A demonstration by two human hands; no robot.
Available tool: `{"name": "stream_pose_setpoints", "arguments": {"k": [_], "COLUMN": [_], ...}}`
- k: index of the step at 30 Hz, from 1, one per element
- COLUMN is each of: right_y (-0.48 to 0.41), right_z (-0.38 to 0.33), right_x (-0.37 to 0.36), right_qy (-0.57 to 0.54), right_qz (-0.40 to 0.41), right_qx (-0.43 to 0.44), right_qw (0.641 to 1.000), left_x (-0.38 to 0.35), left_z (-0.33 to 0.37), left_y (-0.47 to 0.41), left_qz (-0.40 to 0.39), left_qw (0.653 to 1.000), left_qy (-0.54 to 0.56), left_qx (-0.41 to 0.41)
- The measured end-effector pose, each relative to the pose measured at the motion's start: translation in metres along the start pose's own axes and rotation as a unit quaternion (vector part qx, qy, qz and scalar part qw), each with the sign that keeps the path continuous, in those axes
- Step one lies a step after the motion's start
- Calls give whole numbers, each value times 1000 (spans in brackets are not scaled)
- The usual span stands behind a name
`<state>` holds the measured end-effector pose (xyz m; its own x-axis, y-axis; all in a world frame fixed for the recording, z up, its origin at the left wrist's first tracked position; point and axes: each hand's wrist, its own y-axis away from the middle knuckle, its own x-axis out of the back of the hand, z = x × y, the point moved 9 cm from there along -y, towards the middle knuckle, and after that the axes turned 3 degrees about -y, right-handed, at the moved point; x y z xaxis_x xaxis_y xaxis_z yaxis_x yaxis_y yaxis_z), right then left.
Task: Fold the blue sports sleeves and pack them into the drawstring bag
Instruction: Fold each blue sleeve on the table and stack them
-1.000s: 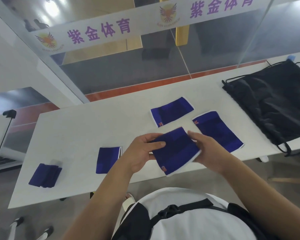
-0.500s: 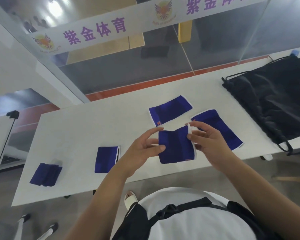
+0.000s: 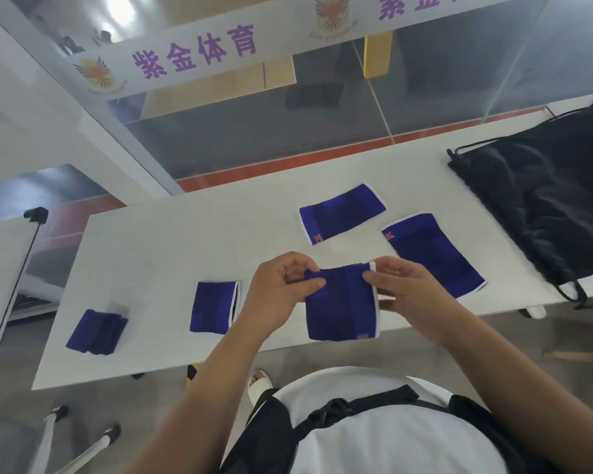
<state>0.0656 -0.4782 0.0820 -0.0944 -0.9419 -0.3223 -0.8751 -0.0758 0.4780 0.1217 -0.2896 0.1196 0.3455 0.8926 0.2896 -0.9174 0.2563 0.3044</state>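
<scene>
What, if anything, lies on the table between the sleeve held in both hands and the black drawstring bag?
One unfolded blue sleeve lies flat on the table between the held sleeve and the drawstring bag. It is low and could be passed over. Nothing else visible stands in the way.

Bright, even indoor light. Ceiling lamp glare [image 3: 119,6] reflects in glass partition [image 3: 288,124] top left. Shadows on white tabletop [image 3: 158,254] soft, faint. Strong wide-angle bowing at edges. Centre fairly sharp; slight softness overall, black bag [image 3: 545,200] detail crushed to near-flat dark.
</scene>
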Motion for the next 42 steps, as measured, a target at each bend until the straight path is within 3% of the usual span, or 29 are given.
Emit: {"name": "stream_pose_setpoints", "arguments": {"k": [6, 9, 12, 16, 20, 25, 35, 42], "right_y": [-6, -10, -16, -27, -41, -61, -120, -152], "right_z": [20, 19, 23, 34, 46, 70, 107, 119], "right_x": [0, -3, -5, -13, -48, -98, -189, -237], "right_qy": [16, -6, -14, -29, 38, 148, 347, 443], "right_qz": [-6, 19, 46, 100, 48, -18, 12, 59], "right_qx": [-44, -40, -32, -26, -18, -79, -46, -13], "right_qw": [999, 999, 998, 994, 998, 986, 937, 894], "left_x": [2, -6, -14, 8, 47, 95, 171, 219], "left_z": [-15, -34, -58, -78, -97, -125, -177, -201], "left_y": [1, 4, 12, 10, 7, 10, 10, -29], "left_qz": [0, -62, -120, -62, -16, 10, -32, -54], "left_qw": [998, 986, 975, 979, 981, 980, 984, 982], "left_qy": [42, 95, 79, 91, 90, 78, -1, -129], "left_qx": [51, 121, 168, 173, 173, 183, 173, 129]}}
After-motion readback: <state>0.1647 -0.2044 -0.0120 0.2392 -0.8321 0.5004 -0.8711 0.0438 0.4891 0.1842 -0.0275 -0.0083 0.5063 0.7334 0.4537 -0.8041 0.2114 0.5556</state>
